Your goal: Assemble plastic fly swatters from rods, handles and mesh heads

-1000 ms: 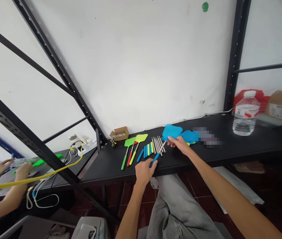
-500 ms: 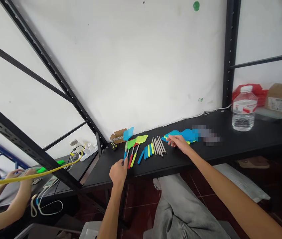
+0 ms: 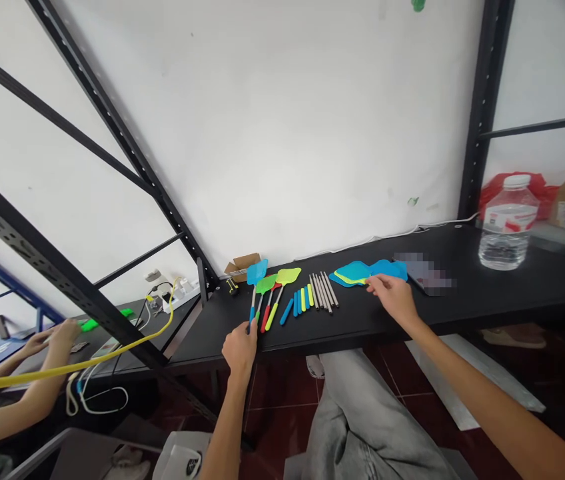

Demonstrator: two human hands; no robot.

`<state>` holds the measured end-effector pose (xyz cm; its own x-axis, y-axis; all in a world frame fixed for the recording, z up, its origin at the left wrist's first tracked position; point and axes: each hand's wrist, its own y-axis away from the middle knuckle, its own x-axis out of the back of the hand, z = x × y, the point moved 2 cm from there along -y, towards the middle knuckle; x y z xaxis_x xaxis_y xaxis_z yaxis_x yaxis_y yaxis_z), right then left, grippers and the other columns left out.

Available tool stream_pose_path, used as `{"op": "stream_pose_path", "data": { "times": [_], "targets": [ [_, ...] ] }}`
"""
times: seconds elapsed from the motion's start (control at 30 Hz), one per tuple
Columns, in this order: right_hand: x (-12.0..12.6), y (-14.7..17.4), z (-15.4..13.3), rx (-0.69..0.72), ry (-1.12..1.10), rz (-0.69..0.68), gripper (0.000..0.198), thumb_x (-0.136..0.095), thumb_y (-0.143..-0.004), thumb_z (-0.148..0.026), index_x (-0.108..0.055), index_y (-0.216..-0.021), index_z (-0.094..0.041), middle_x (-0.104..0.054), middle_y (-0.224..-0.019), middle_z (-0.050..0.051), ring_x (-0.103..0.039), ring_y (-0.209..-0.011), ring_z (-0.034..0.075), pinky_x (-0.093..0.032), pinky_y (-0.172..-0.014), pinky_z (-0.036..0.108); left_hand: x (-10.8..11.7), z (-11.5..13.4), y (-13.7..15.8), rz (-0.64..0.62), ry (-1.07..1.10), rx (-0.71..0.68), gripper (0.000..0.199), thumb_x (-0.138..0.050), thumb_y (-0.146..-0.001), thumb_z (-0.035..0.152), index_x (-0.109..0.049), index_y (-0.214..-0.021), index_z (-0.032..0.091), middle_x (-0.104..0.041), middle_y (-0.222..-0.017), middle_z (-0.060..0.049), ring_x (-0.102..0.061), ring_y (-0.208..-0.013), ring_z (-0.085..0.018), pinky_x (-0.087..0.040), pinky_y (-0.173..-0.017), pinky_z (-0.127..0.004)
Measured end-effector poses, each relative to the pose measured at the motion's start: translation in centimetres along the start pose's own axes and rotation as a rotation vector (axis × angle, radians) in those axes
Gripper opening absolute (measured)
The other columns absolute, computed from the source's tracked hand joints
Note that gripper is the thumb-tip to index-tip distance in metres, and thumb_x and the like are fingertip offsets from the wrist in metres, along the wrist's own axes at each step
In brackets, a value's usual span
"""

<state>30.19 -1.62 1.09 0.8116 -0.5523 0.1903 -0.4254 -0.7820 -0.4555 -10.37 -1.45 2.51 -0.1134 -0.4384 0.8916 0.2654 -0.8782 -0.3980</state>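
Setting down, apparently, a blue swatter [image 3: 257, 272] beside the green swatter [image 3: 266, 285] on the counter [image 3: 362, 319], the left hand [image 3: 240, 347] grips its handle [image 3: 252, 313]; the right hand [image 3: 393, 295] pinches a yellow head [image 3: 348, 279], likely needing separation from blue heads [image 3: 390, 269].

Water bottle [image 3: 508, 227] before red bag [image 3: 545, 198]; yellow cable [image 3: 12, 381] crossing post [image 3: 62, 268].

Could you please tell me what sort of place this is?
Probably a small workshop: what look like fly swatters lie beside rows of loose handles and metal rods on a black worktop, and another person's hand is busy at a neighbouring bench.
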Motion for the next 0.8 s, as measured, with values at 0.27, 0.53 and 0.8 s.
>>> {"op": "stream_pose_path", "data": {
  "times": [0.27, 0.53, 0.8],
  "targets": [
    [4.3, 0.2, 1.8, -0.139, 0.132, -0.036, 0.035, -0.051, -0.083, -0.042, -0.067, -0.06, -0.021, -0.07, -0.063, 0.007, -0.067, -0.063, 0.023, -0.044, -0.063, 0.03, -0.4, 0.0, 0.0, 0.02, 0.034, 0.022, 0.048, -0.038, -0.095, 0.057, -0.075, -0.105, 0.027, -0.073, -0.088, -0.01, -0.064, -0.083, -0.026, -0.036, -0.064, -0.027],
    [3.6, -3.1, 3.0, -0.201, 0.02, -0.075, 0.037, -0.049, -0.085, -0.043, -0.066, -0.06, -0.021, -0.07, -0.062, 0.007, -0.068, -0.067, 0.025, -0.049, -0.068, 0.032, -0.8, -0.3, 0.0, 0.042, 0.031, 0.026, 0.048, -0.039, -0.095, 0.057, -0.075, -0.105, 0.026, -0.073, -0.086, -0.009, -0.064, -0.081, -0.026, -0.034, -0.061, -0.026],
    [3.5, -5.4, 4.4, -0.256, 0.049, -0.029, 0.045, -0.049, -0.086, -0.053, -0.067, -0.061, -0.02, -0.07, -0.061, 0.008, -0.068, -0.063, 0.026, -0.051, -0.069, 0.035, -0.6, -0.2, 0.1, 0.029, 0.046, 0.033, 0.046, -0.041, -0.095, 0.056, -0.074, -0.108, 0.027, -0.073, -0.088, -0.01, -0.065, -0.082, -0.027, -0.036, -0.064, -0.027]
  ]
}}
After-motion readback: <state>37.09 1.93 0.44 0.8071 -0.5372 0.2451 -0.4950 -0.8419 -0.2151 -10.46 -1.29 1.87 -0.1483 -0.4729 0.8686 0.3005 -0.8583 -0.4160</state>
